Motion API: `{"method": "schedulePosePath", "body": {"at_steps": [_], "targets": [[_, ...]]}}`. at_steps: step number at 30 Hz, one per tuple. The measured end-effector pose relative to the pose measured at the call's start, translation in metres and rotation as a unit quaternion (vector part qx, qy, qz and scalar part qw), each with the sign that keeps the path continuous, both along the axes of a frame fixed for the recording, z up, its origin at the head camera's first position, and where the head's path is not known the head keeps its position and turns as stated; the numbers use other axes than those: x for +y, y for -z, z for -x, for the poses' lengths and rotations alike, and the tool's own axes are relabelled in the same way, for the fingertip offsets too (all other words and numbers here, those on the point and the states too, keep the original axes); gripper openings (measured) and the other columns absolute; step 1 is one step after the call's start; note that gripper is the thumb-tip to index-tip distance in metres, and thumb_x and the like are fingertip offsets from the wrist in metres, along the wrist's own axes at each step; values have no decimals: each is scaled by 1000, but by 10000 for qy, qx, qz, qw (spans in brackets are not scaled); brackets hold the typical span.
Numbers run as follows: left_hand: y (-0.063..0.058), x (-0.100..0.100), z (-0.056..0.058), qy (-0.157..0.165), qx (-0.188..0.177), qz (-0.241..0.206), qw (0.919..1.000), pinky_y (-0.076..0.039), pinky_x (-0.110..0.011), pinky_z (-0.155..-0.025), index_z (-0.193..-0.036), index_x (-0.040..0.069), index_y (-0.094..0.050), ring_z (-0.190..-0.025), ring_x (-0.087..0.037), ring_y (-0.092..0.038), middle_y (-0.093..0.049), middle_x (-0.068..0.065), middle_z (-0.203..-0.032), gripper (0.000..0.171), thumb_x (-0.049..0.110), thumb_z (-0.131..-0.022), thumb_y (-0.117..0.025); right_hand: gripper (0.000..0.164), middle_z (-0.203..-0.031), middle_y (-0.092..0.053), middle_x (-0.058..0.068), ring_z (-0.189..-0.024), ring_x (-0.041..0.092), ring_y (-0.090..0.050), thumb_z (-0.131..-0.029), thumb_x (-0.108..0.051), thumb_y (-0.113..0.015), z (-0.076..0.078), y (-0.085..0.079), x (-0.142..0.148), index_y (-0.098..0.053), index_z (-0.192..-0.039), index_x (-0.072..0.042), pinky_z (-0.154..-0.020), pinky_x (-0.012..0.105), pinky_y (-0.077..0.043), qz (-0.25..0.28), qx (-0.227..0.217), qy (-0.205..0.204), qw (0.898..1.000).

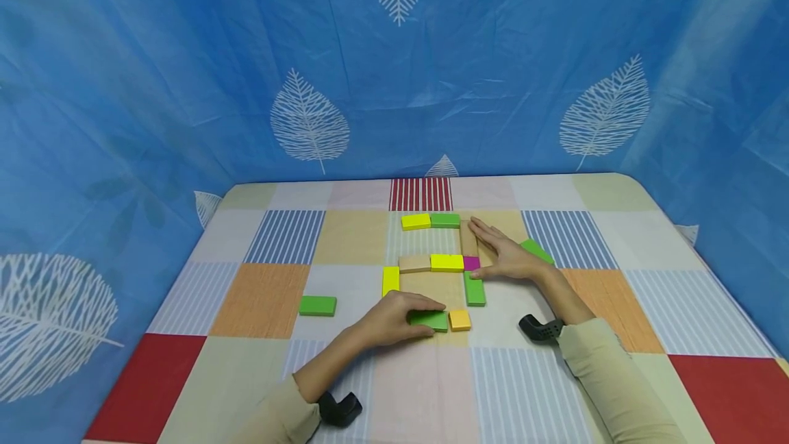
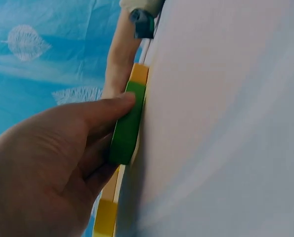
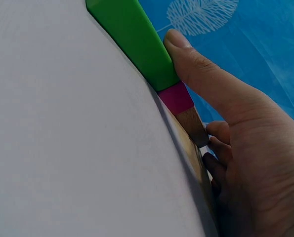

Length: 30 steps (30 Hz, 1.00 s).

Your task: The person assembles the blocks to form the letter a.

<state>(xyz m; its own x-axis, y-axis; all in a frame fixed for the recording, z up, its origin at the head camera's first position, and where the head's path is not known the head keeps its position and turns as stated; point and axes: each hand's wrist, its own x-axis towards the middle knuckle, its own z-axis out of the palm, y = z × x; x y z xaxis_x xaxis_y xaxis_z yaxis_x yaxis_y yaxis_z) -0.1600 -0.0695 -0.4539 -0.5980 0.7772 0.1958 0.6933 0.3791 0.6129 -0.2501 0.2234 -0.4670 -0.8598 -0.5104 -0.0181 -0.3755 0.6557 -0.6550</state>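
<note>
In the head view my left hand [image 1: 394,317] pinches a green block [image 1: 429,321] at the near side of the block layout, its thumb on the near face. An orange block [image 1: 459,320] sits right at that block's end. The left wrist view shows the thumb [image 2: 109,108] on the green block [image 2: 129,123]. My right hand [image 1: 508,257] is spread at the layout's right side, fingers extended along a plain wooden block [image 1: 468,238]. Its thumb lies by a magenta block [image 1: 471,263] and another green block [image 1: 474,289]. The right wrist view shows these blocks in line.
Yellow [image 1: 446,263] and plain wooden blocks [image 1: 414,264] form the middle row. Behind it lie a yellow block [image 1: 416,222] and a green block [image 1: 445,220]. A yellow block [image 1: 391,280] stands at left. Loose green blocks lie left [image 1: 317,305] and beyond the right wrist [image 1: 537,251].
</note>
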Motion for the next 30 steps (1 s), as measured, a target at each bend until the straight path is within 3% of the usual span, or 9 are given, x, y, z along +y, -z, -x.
{"method": "schedulePosePath", "body": {"at_steps": [12,22,30], "targets": [[2,17,-2,97,72,-5,9999,-41,-14,-91,-120,13,-63,-107,-2,-55,-63,4,-114,41,24,-82,-71,105,-155,-4,3,-137,41,-1,-70,-50,-75,-1,1,0,-15,-149,-16,-104,63,-9,-28,41,-1,10000],[3,39,-7,292,393,29,9988,-39,-14,-93,-121,12,-62,-109,-1,-53,-63,4,-116,42,27,-82,-71,106,-155,-5,3,-137,40,-2,-69,-50,-76,0,1,1,-16,-149,-15,-105,63,-9,-14,47,29,10000],[0,37,-6,257,384,-37,9989,-38,-13,-93,-121,12,-62,-109,-1,-53,-62,4,-117,45,29,-81,-72,106,-155,-5,3,-137,41,-2,-69,-50,-76,1,2,1,-16,-149,-15,-105,62,-9,-48,79,21,10000]]}}
